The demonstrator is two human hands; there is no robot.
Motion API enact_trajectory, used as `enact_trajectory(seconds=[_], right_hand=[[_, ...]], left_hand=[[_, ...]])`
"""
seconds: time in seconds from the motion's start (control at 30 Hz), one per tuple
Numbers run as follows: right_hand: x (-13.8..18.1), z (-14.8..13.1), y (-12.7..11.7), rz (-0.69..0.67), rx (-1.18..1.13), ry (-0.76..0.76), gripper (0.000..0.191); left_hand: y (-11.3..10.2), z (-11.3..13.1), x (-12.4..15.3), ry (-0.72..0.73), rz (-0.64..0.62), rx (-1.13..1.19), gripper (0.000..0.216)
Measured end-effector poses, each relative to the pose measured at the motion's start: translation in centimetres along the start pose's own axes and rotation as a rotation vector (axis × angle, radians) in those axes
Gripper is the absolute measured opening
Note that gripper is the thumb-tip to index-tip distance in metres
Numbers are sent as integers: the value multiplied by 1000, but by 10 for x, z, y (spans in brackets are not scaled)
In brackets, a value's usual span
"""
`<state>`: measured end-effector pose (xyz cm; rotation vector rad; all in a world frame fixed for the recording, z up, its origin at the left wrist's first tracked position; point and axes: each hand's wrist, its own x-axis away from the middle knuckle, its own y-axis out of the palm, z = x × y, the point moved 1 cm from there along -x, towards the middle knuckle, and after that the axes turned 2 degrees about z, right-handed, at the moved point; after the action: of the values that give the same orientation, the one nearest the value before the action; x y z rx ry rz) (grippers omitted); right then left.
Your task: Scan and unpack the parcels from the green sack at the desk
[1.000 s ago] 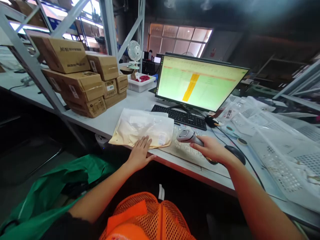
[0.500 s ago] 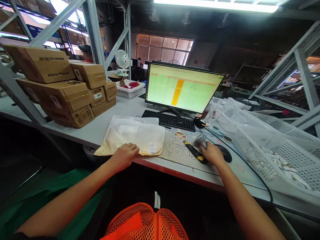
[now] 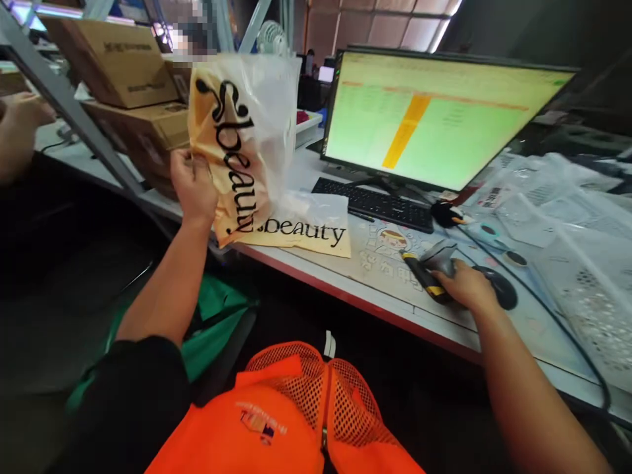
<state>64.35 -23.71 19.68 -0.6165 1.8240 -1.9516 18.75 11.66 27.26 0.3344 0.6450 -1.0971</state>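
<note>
Pinching the left edge of the raised bag (image 3: 247,151), our left hand (image 3: 195,187) has thumb and fingers drawn close on the plastic, above the near edge of the bench (image 3: 368,293). We see this bag nearly upright, its large lettering running from top to bottom. Its lower end overlaps, in our view, the left end of the flat bag (image 3: 316,227), whose lettering runs left to right along the bench; we cannot tell how the two touch.

Our right hand (image 3: 467,283) is narrow, curled around the grip of a scanner (image 3: 439,255) on the right side of the bench. A yellow-and-black cutter (image 3: 419,271) lies just left of it, and the mouse (image 3: 502,288) sits just right of the hand.

We judge that the left-to-right gap matters most: the raised bag is well left of the scanner, with the flat bag and a printed mat (image 3: 378,264) between. Our left hand is the nearer one to both bags. The keyboard (image 3: 380,204) lies on the far side of the mat, before the monitor (image 3: 434,118).
</note>
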Motion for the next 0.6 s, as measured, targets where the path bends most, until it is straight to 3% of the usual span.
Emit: enact_trajectory(seconds=[0.17, 0.27, 0.33, 0.4, 0.5, 0.6], right_hand=[[-7, 9, 3, 6, -38, -10, 71], [4, -8, -9, 192, -96, -69, 73], [18, -40, -17, 321, -176, -247, 66], [35, -88, -18, 320, -259, -497, 57], [59, -170, -7, 147, -310, -850, 57], [77, -226, 14, 3, -229, -993, 72]], left_hand=[[-9, 14, 19, 229, 129, 9, 11], [-6, 16, 20, 266, 153, 51, 13], [-1, 11, 16, 220, 131, 65, 12], [4, 4, 11, 134, 106, 51, 11], [7, -3, 7, 47, 125, 57, 12], [-5, -3, 2, 49, 180, 38, 13]])
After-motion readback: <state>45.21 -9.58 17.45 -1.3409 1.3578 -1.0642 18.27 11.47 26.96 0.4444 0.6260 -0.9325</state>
